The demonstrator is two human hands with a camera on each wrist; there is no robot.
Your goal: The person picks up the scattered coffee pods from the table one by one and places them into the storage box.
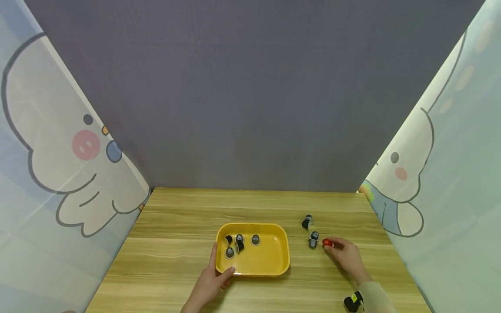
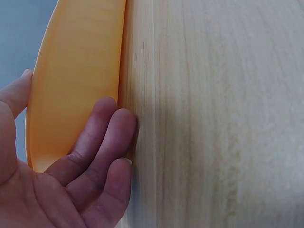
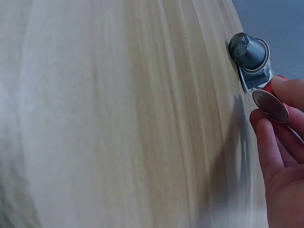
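Currently, the right grip [image 1: 348,255] is pinching a red capsule [image 1: 326,242] at three o'clock of the yellow tray [image 1: 270,256]; the left grip [image 1: 210,280] is clasping the tray at eight. Five dark capsules [image 1: 255,239] are already lying inside, while other capsules [image 1: 312,244] are remaining on the tabletop [image 1: 176,243] towards two and three, overlapping too closely for sure counting. A black object [image 1: 352,304] at four is defying identification.

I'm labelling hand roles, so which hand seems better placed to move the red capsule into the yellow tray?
Probably the right: the right hand already pinches the red capsule, out to the tray's right. The left hand grips the yellow tray at its near left corner.
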